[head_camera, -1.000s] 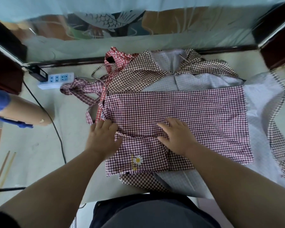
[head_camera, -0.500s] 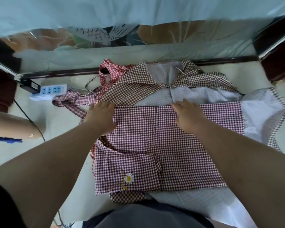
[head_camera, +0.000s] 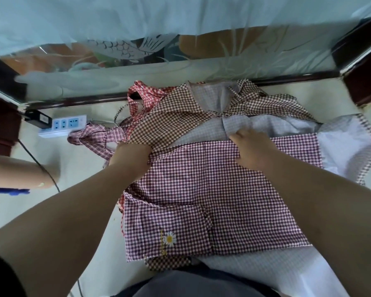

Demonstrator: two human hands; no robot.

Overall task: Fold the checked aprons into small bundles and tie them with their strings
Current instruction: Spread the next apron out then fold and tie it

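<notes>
Hands held the far edge of the purple-and-white checked cotton apron [head_camera: 212, 189]. The left hand [head_camera: 131, 156] was clenched over its far left corner, fingers curled under and out of sight. The right hand [head_camera: 254, 151] pinched the same edge further right, fingertips bent onto the cloth. This apron lay spread flat on the pale table [head_camera: 84, 172] directly in front of the person, its patch pocket [head_camera: 165, 228] with an embroidered white daisy [head_camera: 169, 239] at the near left. Beneath it lay a brown-and-white checked apron [head_camera: 165, 125] turned partly inside out, its pale grey lining [head_camera: 236, 125] showing beyond the right hand. A red-and-white checked apron [head_camera: 141, 97] sat crumpled at the far left of the pile, just beside a tangle of purple checked strings [head_camera: 94, 136] that trailed off past the left hand. Further left on the table were a white power strip [head_camera: 62, 125] and a thin black cable [head_camera: 39, 161]. Another person's forearm [head_camera: 19, 174] rested at the left edge, and a frosted glass panel [head_camera: 120, 50] etched with a fish stood behind the table.
</notes>
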